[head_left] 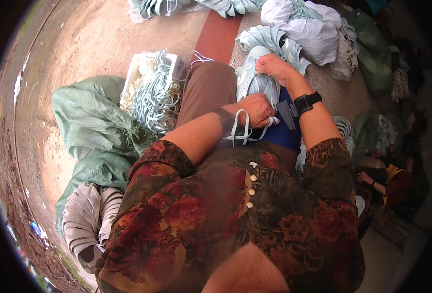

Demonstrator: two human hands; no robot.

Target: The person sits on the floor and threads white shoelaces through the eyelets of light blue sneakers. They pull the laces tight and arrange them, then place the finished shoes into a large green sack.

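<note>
Shoe (264, 87) in pale grey, with a mesh panel, lies over the person's lap, just right of the brown-clad left knee (207, 90) and partly over blue cloth (290, 138). Both hands are at it. The left hand (255, 110) is clenched around a white lace (273, 120), which hangs in loops below the wrist and pokes out past the knuckles. The right hand (273, 67) is at the shoe's farther part, fingers bent in tight; I cannot tell what lies between its fingertips. A black watch (304, 103) is on the right wrist, with a grey block (287, 115) just beside it.

Beyond the shoe lies a fanned stack of uppers (294, 62), near a white bag (318, 41). Left of the knee, a white basket (128, 80) holds pale blue and cream laces (152, 100). Beside it slumps a green sack (86, 115); nearer the person, beige uppers (81, 210) are bunched. At the far right, 1 co-worker's hand (364, 177) shows.
</note>
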